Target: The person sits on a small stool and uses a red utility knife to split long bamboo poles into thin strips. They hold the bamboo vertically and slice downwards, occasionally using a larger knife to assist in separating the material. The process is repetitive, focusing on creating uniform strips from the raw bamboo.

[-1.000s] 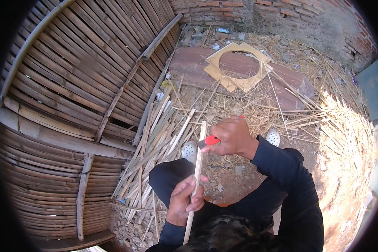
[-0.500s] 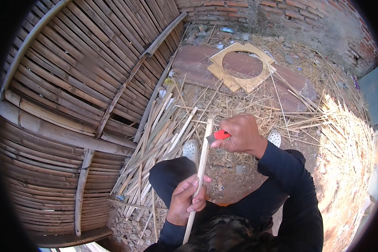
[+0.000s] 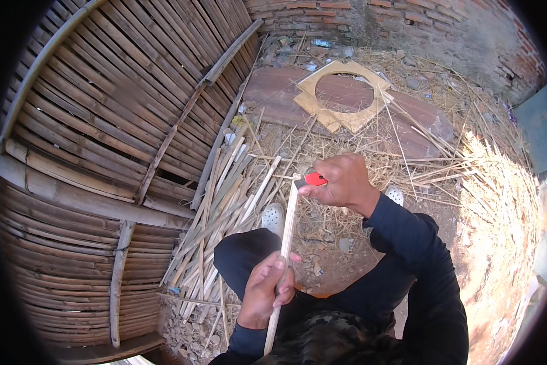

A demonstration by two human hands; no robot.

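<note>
The left hand [image 3: 266,291] is closed around the lower part of a pale stick [image 3: 290,225], which slants up from the lap; the stick's bottom end is lost against the dark clothing near the lower edge. The right hand [image 3: 345,181] is clamped on a red-handled knife [image 3: 315,179], its fingers covering most of the handle. The grey blade lies at the stick's upper end, and seems to touch it, though the contact is too small to be sure. The right forearm's sleeve and the knees cover part of the ground, and only part of the right shoe [image 3: 395,194] shows past the sleeve. Beyond, straw partly covers a brown slab [image 3: 273,97] under a board with a round hole [image 3: 307,98]. Any print on the litter [image 3: 321,44] by the brick wall [image 3: 401,30] is too small to read.
</note>
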